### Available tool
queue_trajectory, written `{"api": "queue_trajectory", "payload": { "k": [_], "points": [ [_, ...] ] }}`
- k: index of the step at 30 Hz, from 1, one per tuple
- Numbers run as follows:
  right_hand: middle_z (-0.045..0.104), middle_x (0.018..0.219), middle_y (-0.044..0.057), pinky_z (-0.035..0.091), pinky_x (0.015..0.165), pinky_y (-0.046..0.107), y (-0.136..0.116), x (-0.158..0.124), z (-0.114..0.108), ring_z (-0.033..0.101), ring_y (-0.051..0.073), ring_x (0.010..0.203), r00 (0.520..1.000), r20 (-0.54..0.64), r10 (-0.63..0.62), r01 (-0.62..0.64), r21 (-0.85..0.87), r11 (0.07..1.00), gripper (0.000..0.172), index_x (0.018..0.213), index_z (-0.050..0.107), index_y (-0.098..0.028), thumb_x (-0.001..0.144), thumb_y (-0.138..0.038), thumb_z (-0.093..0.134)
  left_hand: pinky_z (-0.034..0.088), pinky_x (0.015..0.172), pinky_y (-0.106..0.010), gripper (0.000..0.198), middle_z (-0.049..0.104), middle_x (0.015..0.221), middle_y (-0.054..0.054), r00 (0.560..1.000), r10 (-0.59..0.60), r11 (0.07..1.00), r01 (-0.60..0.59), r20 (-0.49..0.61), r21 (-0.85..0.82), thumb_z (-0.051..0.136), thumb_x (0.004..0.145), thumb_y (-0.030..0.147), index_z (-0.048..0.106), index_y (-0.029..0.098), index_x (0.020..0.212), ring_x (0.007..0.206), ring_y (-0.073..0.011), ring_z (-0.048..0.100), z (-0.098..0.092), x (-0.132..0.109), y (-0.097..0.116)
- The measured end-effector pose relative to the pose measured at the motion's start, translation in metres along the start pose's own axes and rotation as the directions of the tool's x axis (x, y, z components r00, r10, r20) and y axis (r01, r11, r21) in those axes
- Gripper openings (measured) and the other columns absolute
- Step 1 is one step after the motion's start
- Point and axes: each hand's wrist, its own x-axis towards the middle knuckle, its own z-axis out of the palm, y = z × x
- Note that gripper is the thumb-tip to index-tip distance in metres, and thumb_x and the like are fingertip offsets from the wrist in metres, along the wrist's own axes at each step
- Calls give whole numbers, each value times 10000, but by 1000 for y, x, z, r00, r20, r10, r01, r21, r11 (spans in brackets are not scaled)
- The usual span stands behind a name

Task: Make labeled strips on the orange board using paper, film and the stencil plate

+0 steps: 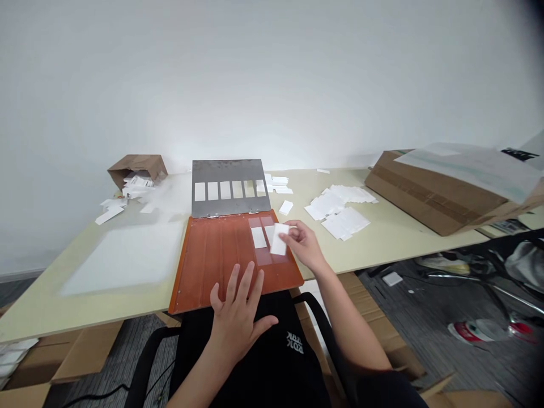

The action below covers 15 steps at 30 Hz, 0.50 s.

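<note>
A white card (279, 241) is pinched between the thumb and forefinger of the right hand (302, 245), over the right part of an orange board (212, 255); whether the card touches the board cannot be told. The right hand's other fingers are curled behind. Beneath and just left of the card, two pale rectangles (258, 238) lie side by side on the board, within a lighter panel (266, 258). The left hand (238, 317) has its fingers spread with nothing in them, its fingertips over the board's near edge; contact there cannot be told.

The board lies along the bench's front edge. Hinged to its far edge, a grey metal plate (229, 171) stands tilted up, with a row of rectangular windows.

Just off the board's far right corner is a small white block (285, 207), and more white stacks (279, 181) sit behind the plate's right edge. Farther right, white pieces (345, 221) spread across the bench (293, 238). Toward the bench's right end lies a large cardboard box (429, 195), with a pale sheet (467, 164) over it. Near the far left corner, a smaller carton (147, 164) lies with its open mouth toward the front, white slips (138, 184) spilling out. A whitish patch (127, 258) covers the bench left of the board.
</note>
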Motion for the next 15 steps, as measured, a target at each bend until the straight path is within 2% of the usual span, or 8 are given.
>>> {"api": "queue_trajectory", "payload": {
  "k": [3, 6, 8, 10, 12, 15],
  "points": [
    [504, 609, -63, 378, 570, 271, 5, 6, -40, 464, 130, 562, 993, -103, -49, 36, -127, 991, 447, 1073, 587, -220, 773, -537, 683, 216, 1045, -596, 695, 419, 1546, -102, 1000, -2, 1000, 2, -1, -10, 287, 947, 657, 437, 227, 1472, 1406, -349, 340, 2, 1, 3],
    [500, 629, -43, 360, 572, 286, 12, 11, -84, 425, 135, 560, 981, -171, -92, 16, -399, 917, 531, 1213, 615, -184, 830, -550, 582, 228, 1049, -585, 695, 421, 1547, -96, 999, -4, 999, 5, 40, -32, 308, 938, 668, 434, 247, 1476, 1410, -349, 339, 2, 3, 7],
    [582, 719, -2, 402, 666, 319, 16, 17, -110, 490, 162, 639, 975, -198, -104, -38, -603, 797, 540, 1289, 607, -187, 863, -510, 527, 243, 1050, -585, 696, 418, 1550, -98, 997, -10, 999, 13, 81, -45, 343, 927, 671, 427, 259, 1481, 1415, -361, 334, 1, 6, 8],
    [661, 844, 37, 401, 779, 365, 21, 25, -130, 557, 197, 751, 968, -240, -70, -143, -763, 630, 513, 1320, 596, -216, 871, -453, 517, 256, 1051, -591, 695, 415, 1552, -106, 993, -21, 998, 28, 120, -58, 379, 918, 665, 420, 266, 1486, 1419, -375, 327, 1, 10, 10],
    [700, 966, 60, 365, 854, 408, 26, 35, -143, 591, 237, 880, 956, -293, -7, -252, -834, 491, 509, 1352, 558, -253, 877, -433, 523, 254, 1055, -603, 687, 410, 1554, -115, 989, -33, 997, 44, 145, -71, 394, 921, 651, 414, 267, 1490, 1422, -385, 321, 1, 15, 10],
    [713, 1037, 68, 319, 876, 427, 31, 53, -150, 589, 267, 988, 946, -313, 79, -318, -863, 393, 481, 1324, 552, -276, 876, -452, 545, 231, 1058, -630, 670, 389, 1564, -120, 986, -52, 994, 66, 161, -83, 366, 939, 635, 408, 261, 1493, 1424, -384, 318, 2, 22, 10]
  ]
}}
